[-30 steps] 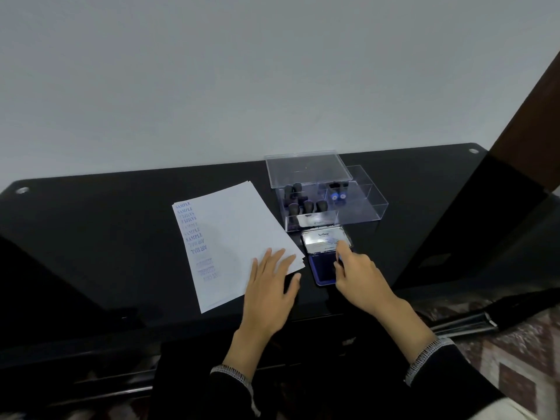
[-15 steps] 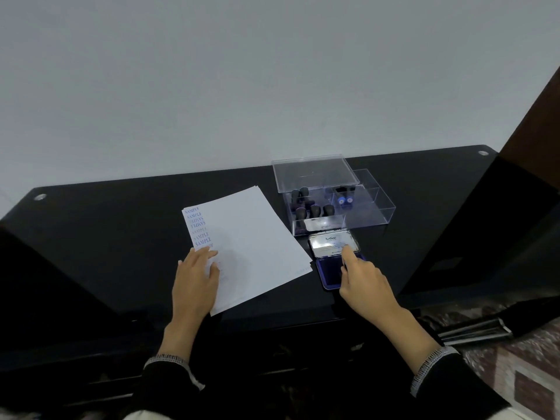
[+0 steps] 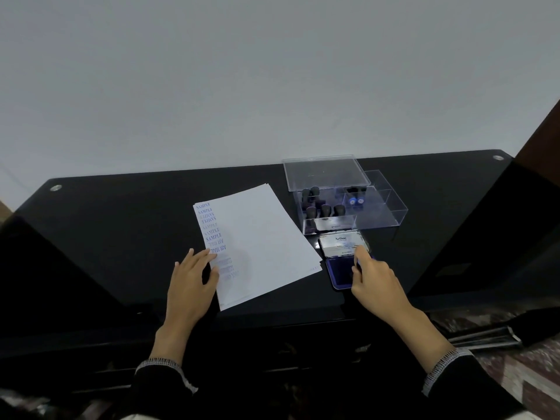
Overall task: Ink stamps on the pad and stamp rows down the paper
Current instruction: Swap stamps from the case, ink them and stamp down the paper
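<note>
A small stack of white paper (image 3: 263, 237) lies at an angle on the black glass table (image 3: 121, 225), with a column of blue stamped words down its left edge. My left hand (image 3: 191, 277) rests flat on that left edge, fingers apart, covering part of the column. To the right lies the open blue ink pad (image 3: 339, 272), its silver lid (image 3: 341, 245) folded back. Over the pad, my right hand (image 3: 375, 280) pinches a small dark stamp (image 3: 357, 264), which my fingers mostly hide.
Behind the pad stands a clear plastic box (image 3: 385, 216) with several dark-handled stamps (image 3: 325, 210) in its compartments. Its clear lid (image 3: 324, 172) rests on the box's back left part. A pale wall rises behind the table, and a dark panel stands at the right.
My left hand has moved from the paper's lower right corner to its left edge beside the stamped column. The right hand has stayed on the ink pad.
</note>
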The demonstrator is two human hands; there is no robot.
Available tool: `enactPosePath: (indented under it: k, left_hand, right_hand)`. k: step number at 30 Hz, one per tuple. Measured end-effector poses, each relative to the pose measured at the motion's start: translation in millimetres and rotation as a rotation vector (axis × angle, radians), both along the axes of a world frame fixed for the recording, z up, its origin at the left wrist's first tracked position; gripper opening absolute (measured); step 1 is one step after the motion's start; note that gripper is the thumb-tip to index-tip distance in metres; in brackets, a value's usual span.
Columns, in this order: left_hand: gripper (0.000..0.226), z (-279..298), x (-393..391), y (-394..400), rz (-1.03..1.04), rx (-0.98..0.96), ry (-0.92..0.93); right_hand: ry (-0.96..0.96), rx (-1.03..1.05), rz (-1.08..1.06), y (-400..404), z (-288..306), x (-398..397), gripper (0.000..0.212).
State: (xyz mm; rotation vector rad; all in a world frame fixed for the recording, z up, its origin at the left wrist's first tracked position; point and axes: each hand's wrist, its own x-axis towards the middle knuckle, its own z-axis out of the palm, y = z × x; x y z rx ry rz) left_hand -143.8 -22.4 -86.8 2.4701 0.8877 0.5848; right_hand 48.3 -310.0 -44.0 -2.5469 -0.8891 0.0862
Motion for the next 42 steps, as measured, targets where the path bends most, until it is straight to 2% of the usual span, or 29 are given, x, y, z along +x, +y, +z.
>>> enactPosePath:
  k: [6,11,13,15,17,20,25,30,42]
  left_hand:
    - [0.032,-5,-8,2,-0.019,0.016,-0.044]
    - [0.029,-4,-4,5,-0.026,0.017,-0.067]
    - [0.03,-5,-4,6,-0.027,0.026,-0.058]
    - [0.031,-6,-5,6,-0.023,0.028,-0.036]
    - [0.031,-6,-5,6,-0.025,0.025,-0.023]
    - [0.031,-5,-5,6,-0.024,0.015,-0.028]
    - [0.03,-8,-6,8,-0.017,0.002,-0.052]
    - [0.029,-11,-5,9,-0.014,-0.024,-0.066]
    - [0.028,-14,-4,10,0.01,-0.026,-0.081]
  right_hand:
    - [-0.054,-0.079,-0.02,3,1,-3,0.02]
    - [-0.117,-0.236,-0.066,24,19,-8,0.019]
    - [-0.141,-0.122,-0.068,42,23,-21,0.016]
    - [-0.02,0.091,0.009,65,24,-39,0.014]
    - [0.218,0.272,0.126,90,21,-54,0.012]
    - [0.409,0.353,0.273,121,16,-68,0.009]
    - [0.34,0.247,0.465,148,10,-67,0.01]
    - [0.222,0.128,0.561,161,6,-68,0.007]
    - [0.14,0.0,0.591,169,6,-77,0.009]
